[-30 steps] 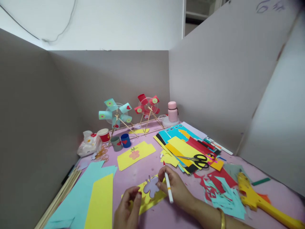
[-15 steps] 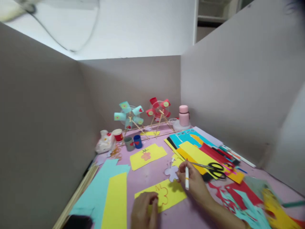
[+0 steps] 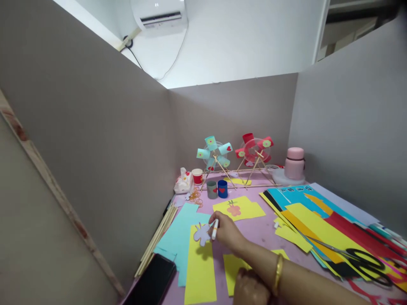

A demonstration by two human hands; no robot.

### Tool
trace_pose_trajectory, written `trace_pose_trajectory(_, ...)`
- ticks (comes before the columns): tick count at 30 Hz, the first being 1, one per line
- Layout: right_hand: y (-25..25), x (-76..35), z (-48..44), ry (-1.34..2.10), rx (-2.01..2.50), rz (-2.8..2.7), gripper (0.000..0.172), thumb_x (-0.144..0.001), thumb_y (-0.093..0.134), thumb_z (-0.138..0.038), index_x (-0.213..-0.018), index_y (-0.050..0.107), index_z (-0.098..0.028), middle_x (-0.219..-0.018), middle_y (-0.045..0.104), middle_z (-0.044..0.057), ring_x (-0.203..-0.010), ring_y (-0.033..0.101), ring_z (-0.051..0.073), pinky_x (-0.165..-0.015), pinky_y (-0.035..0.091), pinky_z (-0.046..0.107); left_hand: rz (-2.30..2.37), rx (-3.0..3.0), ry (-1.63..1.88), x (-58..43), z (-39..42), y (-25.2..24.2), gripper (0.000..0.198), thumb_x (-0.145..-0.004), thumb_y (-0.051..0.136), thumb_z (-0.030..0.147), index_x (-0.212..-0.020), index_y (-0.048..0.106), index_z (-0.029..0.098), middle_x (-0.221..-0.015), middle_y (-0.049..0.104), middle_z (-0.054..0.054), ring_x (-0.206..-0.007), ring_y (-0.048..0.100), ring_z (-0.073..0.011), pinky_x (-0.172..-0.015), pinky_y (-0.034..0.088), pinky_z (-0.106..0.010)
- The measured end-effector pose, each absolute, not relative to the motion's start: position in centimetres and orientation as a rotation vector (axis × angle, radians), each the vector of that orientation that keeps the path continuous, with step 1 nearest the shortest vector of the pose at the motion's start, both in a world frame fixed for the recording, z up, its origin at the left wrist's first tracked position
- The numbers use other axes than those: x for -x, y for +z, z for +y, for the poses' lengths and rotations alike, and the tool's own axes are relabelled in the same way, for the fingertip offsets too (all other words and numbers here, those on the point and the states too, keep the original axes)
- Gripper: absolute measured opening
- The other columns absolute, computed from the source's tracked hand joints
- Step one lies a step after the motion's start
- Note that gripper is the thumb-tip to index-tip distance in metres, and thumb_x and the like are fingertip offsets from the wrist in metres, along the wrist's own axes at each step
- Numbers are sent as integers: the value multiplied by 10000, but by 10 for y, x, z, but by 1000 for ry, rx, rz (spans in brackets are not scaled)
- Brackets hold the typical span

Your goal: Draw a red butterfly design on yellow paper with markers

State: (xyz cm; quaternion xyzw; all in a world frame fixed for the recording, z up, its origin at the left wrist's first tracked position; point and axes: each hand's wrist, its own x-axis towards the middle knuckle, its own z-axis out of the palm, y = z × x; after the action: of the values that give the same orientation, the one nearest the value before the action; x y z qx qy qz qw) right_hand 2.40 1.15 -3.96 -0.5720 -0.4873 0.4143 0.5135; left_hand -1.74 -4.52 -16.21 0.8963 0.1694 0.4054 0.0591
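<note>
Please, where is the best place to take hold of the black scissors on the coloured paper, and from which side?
Probably by the black handle loops of the scissors, coming from above on the right: they lie flat on the stacked paper sheets, the loops face right and the blades point left, away from that approach.

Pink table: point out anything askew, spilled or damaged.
Nothing is spilled or broken. The coloured paper sheets lie fanned and crooked with black scissors on top, and loose yellow scraps lie scattered on the pink table.
</note>
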Motion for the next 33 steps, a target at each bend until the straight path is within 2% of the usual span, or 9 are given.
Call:
trace_pose_trajectory(2, -42, -13, 27, 1033, 1421, -1194, 66, -833, 600, -101, -811, 558, -147, -537, 514, -100, -399, 484, 64, -397, 382, 179, 555, -2720, 1231, 18, -41, -161, 201, -924, 489, 354, -915, 613, 196, -891, 645, -27, -676, 586, -104, -620, 513, -268)
trace_pose_trajectory(4, -41, -8, 37, 1059, 1450, -1225, 86, -896, 578, -210, -860, 578, -132, -607, 549, -76, -415, 490, 53, -394, 403, 174, 609, -2711, 1235, 23, -42, -155, 194, -924, 492, 343, -918, 612, 191, -885, 643, -25, -666, 584, -101, -606, 513, -262)
trace_pose_trajectory(7, -33, -18, 38, 995, 1462, -1254, 81, -881, 593, -215, -896, 570, -140, -646, 563, -62, -463, 530, 67, -405, 416, 177, 694, -2660, 1230, 33, -51, -137, 185, -921, 490, 305, -844, 606, 182, -784, 635, -7, -645, 585, -113, -600, 505, -273)
trace_pose_trajectory(9, -27, -38, 27, 868, 1457, -1261, 66, -853, 594, -185, -898, 550, -164, -632, 553, -64, -521, 567, 92, -448, 427, 191, 757, -2594, 1223, 40, -57, -121, 165, -903, 465, 213, -808, 598, 191, -721, 634, -16, -675, 607, -155, -618, 502, -305)
trace_pose_trajectory(13, -23, -99, -24, 559, 1503, -1271, 71, -835, 566, -254, -876, 528, -210, -734, 594, -26, -678, 609, 148, -611, 466, 264, 916, -2428, 1225, 48, -54, -95, 203, -906, 386, 176, -926, 587, 202, -864, 668, -68, -801, 627, -204, -700, 509, -356)
trace_pose_trajectory(19, -64, -151, -125, 286, 1717, -1300, 90, -843, 518, -295, -831, 549, -211, -795, 637, 49, -723, 607, 231, -661, 461, 363, 1087, -2411, 1077, 51, -34, -95, 297, -883, 379, 274, -1057, 593, 165, -1078, 640, -129, -1044, 572, -284, -888, 449, -485)
trace_pose_trajectory(23, -99, -148, -152, 196, 1765, -1338, 249, -826, 520, -254, -1058, 581, -189, -1020, 661, 133, -980, 588, 314, -842, 450, 468, 1178, -2501, 866, 54, -34, -98, 395, -852, 423, 302, -1172, 579, 131, -1217, 597, -158, -1147, 500, -327, -933, 386, -527)
trace_pose_trajectory(27, -111, -140, -150, 64, 1858, -1520, 401, -803, 538, -219, -1198, 558, -150, -1278, 574, 169, -1206, 470, 351, -989, 383, 510, 1236, -2569, 664, 57, -36, -87, 428, -822, 470, 286, -1208, 570, 130, -1218, 606, -147, -1144, 494, -327, -945, 355, -511)
trace_pose_trajectory(33, -101, -139, -148, 141, 1893, -1500, 445, -773, 589, -205, -1205, 559, -101, -1211, 599, 191, -1152, 484, 369, -987, 351, 525, 1235, -2560, 536, 59, -25, -73, 480, -742, 580, 354, -1151, 597, 103, -1085, 624, -146, -1038, 527, -304, -883, 400, -432)
